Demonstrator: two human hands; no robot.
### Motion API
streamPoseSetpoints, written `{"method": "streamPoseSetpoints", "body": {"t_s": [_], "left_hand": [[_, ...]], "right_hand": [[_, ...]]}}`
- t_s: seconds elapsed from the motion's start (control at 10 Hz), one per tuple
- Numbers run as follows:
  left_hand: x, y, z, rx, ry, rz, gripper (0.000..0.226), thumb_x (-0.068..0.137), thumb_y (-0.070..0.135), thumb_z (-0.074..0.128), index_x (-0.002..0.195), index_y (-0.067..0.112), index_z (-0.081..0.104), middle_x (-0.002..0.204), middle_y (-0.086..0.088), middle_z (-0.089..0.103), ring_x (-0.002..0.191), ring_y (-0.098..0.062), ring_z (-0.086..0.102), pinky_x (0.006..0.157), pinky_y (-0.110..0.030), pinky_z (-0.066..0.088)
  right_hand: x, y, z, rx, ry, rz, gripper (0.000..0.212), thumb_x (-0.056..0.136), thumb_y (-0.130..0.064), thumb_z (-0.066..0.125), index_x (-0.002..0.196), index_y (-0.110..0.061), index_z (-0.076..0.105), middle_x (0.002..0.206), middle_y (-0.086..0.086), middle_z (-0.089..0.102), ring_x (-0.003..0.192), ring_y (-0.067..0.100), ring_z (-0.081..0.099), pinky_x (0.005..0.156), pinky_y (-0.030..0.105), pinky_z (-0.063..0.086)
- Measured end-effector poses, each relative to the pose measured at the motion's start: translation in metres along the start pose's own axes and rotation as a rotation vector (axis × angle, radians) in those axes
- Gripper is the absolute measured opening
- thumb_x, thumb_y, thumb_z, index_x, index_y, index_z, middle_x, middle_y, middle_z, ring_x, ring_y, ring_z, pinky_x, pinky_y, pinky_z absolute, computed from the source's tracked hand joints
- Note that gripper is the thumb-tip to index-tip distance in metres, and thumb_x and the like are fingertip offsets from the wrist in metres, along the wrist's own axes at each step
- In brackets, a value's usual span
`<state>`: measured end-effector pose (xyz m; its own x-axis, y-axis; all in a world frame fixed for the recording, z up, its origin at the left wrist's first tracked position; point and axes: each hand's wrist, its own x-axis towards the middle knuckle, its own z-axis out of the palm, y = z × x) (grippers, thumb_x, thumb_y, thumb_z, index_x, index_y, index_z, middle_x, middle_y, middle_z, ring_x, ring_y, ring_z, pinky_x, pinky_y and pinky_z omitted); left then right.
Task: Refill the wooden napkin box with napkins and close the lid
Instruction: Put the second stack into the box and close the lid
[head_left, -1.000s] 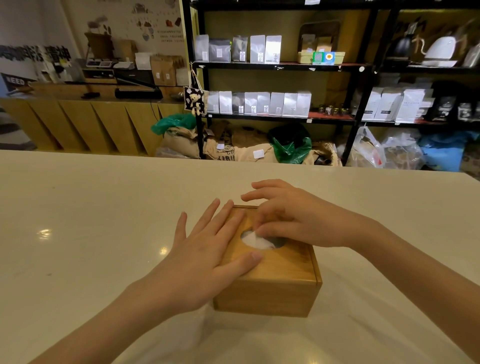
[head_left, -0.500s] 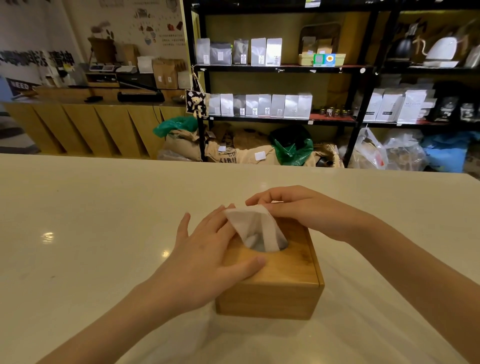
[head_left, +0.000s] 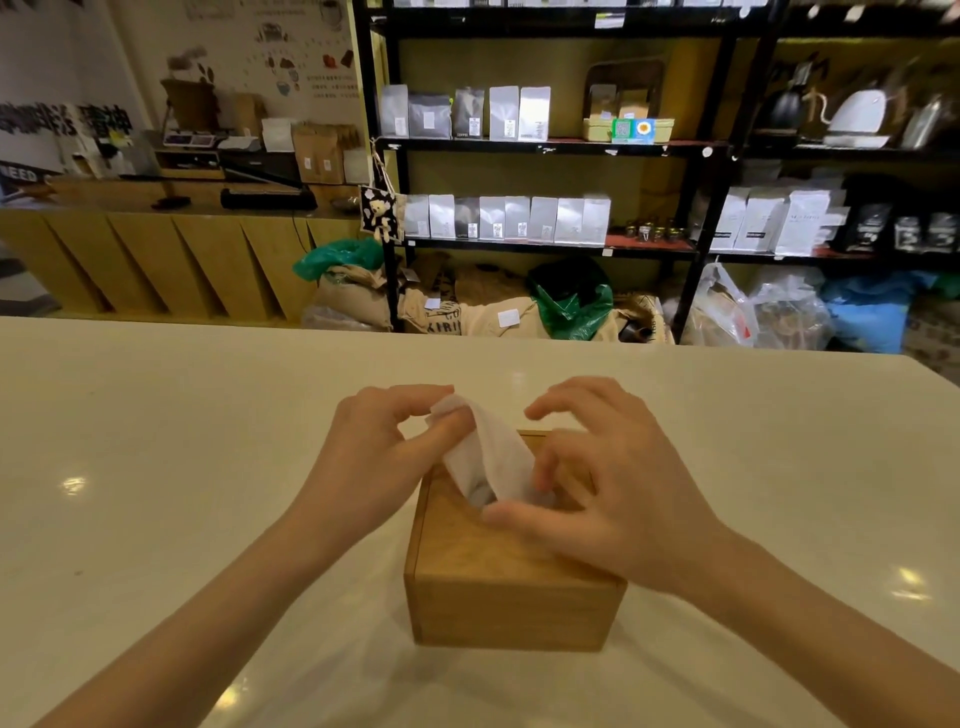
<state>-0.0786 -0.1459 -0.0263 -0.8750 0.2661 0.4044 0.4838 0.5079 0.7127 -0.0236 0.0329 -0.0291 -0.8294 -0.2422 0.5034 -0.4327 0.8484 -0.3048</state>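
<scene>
Your left hand (head_left: 382, 457) pinches a white napkin (head_left: 485, 457) sticking from closed wooden box (head_left: 514, 587); right hand (head_left: 618, 499), fingers loosely curled w/ nothing gripped, at 3 o'clock.

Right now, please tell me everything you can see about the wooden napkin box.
The wooden napkin box is a light brown, grained cube standing upright on the pale counter, lid closed. A white napkin rises through its top hole. The left hand pinches the napkin; the right hand rests over the lid.
</scene>
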Motion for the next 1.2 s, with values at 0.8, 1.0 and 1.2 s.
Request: {"method": "streamPoseSetpoints", "body": {"t_s": [0.8,1.0,1.2], "left_hand": [[-0.004,0.012,-0.012,-0.275,-0.089,-0.021,0.026,0.083,0.029,0.057,0.075,0.011,0.073,0.078,-0.012,0.069,0.076,-0.024,0.061,0.063,-0.022,0.047],[0.014,0.028,-0.025,-0.179,-0.189,-0.023,0.018,0.078,0.054,0.052,0.086,0.042,0.064,0.088,0.020,0.068,0.086,0.018,0.056,0.069,-0.004,0.042],[0.068,0.086,-0.066,-0.114,-0.312,0.085,0.030,0.093,0.037,0.037,0.109,0.029,0.061,0.102,0.016,0.066,0.090,0.007,0.059,0.083,-0.019,0.042]], "right_hand": [[0.000,0.007,-0.014,0.604,0.029,0.249,0.025,0.088,-0.036,0.038,0.082,-0.018,0.054,0.072,-0.008,0.058,0.069,0.003,0.053,0.059,0.016,0.042],[0.008,0.003,-0.039,0.558,-0.064,0.282,0.024,0.084,-0.054,0.041,0.104,-0.043,0.049,0.099,-0.021,0.062,0.097,-0.009,0.054,0.084,0.016,0.044],[0.002,-0.043,-0.131,0.565,0.221,0.009,0.047,0.077,-0.026,0.057,0.121,-0.039,0.047,0.114,-0.020,0.065,0.111,-0.002,0.056,0.094,0.023,0.047]]}}
